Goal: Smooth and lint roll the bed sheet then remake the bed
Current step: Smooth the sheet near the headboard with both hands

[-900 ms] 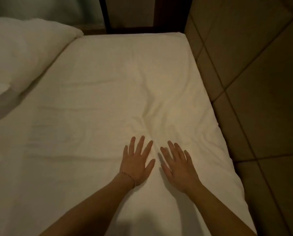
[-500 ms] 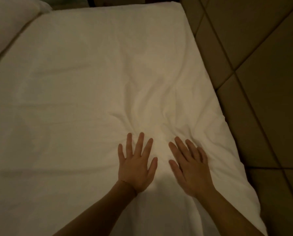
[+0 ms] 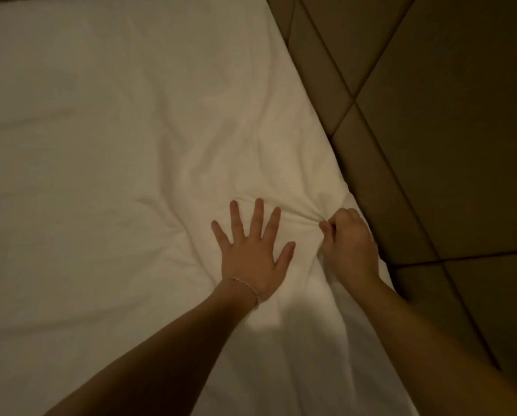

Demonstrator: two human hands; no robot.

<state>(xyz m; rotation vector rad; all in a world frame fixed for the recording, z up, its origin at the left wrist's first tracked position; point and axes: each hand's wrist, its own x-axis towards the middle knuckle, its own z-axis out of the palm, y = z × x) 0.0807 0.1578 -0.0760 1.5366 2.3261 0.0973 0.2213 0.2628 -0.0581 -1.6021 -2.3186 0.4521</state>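
A person's 2 bare hands work on a white bed sheet (image 3: 107, 151) in dim, warm light. The sheet covers the bed and fills the left and centre of the frame, running from the top edge down to the bottom; its right edge slants from upper centre to lower right, where it meets a padded brown headboard (image 3: 431, 121) made of square panels with dark seams.

The left hand (image 3: 252, 253), just below the centre of the frame, lies flat on the sheet, palm down, with all 5 fingers straight and spread wide. It has hold of nothing. A thin beaded bracelet (image 3: 245, 285) circles that wrist.

The right hand (image 3: 348, 243), just beside it toward the right edge of the bed, is curled into a loose fist, with the fingers and thumb pinching a gathered fold of the sheet. Creases fan out from that pinch toward the left hand and up toward the middle of the frame. More soft wrinkles spread across the cloth above both hands, while the far left of the sheet looks flatter.

Both forearms reach in from the bottom of the frame, and their shadow falls on the sheet between the wrists.
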